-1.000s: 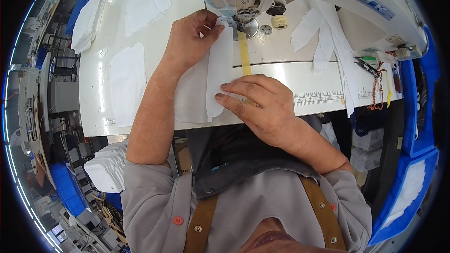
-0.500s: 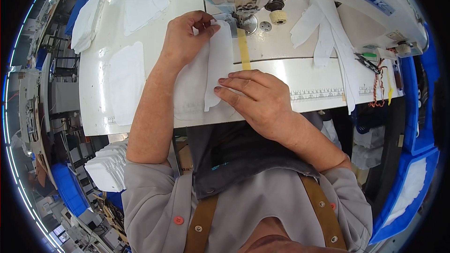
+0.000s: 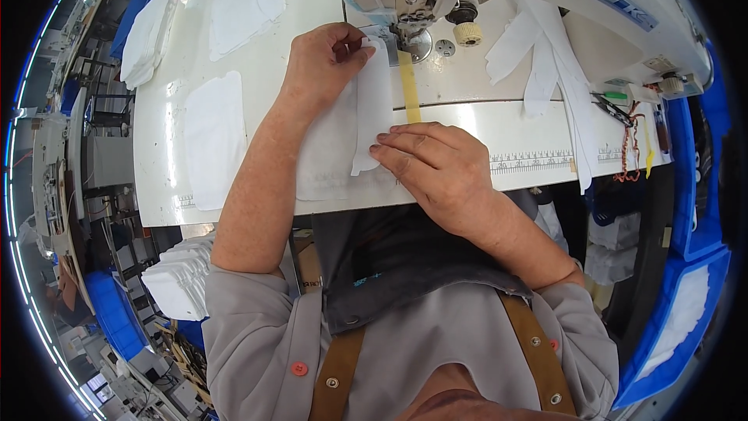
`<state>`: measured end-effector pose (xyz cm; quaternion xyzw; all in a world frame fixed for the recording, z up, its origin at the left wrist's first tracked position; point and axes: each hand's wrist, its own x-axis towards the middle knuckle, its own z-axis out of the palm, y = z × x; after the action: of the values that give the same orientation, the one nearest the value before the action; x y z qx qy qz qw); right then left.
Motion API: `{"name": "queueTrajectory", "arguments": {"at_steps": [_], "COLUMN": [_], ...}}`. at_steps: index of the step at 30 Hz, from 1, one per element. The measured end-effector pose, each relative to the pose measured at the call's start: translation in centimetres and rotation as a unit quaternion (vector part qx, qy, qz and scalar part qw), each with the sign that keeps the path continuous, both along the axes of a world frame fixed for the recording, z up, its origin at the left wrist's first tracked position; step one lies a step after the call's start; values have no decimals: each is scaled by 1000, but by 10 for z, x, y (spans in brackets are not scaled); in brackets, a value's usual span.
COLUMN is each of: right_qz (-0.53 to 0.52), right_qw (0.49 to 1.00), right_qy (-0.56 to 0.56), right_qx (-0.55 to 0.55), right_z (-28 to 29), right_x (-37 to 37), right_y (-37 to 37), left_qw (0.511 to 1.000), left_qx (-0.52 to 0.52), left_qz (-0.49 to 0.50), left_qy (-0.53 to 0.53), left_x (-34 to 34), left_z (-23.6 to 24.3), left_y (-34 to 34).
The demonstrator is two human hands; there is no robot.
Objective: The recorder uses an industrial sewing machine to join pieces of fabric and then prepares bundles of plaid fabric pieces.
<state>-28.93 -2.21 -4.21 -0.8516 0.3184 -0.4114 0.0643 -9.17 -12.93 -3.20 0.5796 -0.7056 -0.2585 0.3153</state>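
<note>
My left hand [image 3: 327,66] pinches the far end of a narrow white fabric strip [image 3: 375,105], close to the needle area of a sewing machine [image 3: 414,4]. The strip lies lengthwise over a larger white fabric piece [image 3: 323,152], partly covered by my left hand and wrist. My right hand [image 3: 448,171] rests its fingertips at the strip's near right edge, fingers stretched out and lightly together. A yellow tape [image 3: 409,90] runs along the table just right of the strip.
White fabric pieces [image 3: 214,136] lie at the left, with a thicker stack [image 3: 148,39] by the table's far left edge. Long white strips [image 3: 573,86] hang over the front edge at right, near dark snips [image 3: 612,107]. Blue bins [image 3: 678,320] stand right.
Both hands and the white strip have shifted slightly to the right. The strip's near end has moved a little farther from me; my left hand still pinches its far end.
</note>
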Motion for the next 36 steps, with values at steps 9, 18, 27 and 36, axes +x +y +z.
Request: {"name": "queueTrajectory", "arguments": {"at_steps": [9, 18, 27, 36], "right_qz": [2, -2, 11, 59], "right_qw": [1000, 999, 994, 995], "right_qy": [-2, 33, 102, 70], "right_qx": [12, 24, 40, 28], "right_z": [-3, -4, 5, 10], "right_x": [-1, -2, -4, -31], "right_y": [0, 2, 3, -3], "left_qw": [1000, 1000, 960, 940], "left_qx": [-28, -2, -175, -215], "left_qz": [-7, 1, -116, -150], "left_qy": [3, -6, -185, -220], "left_x": [0, 0, -2, -13], "left_z": [-2, -2, 6, 1], "left_y": [-1, 0, 11, 53]}}
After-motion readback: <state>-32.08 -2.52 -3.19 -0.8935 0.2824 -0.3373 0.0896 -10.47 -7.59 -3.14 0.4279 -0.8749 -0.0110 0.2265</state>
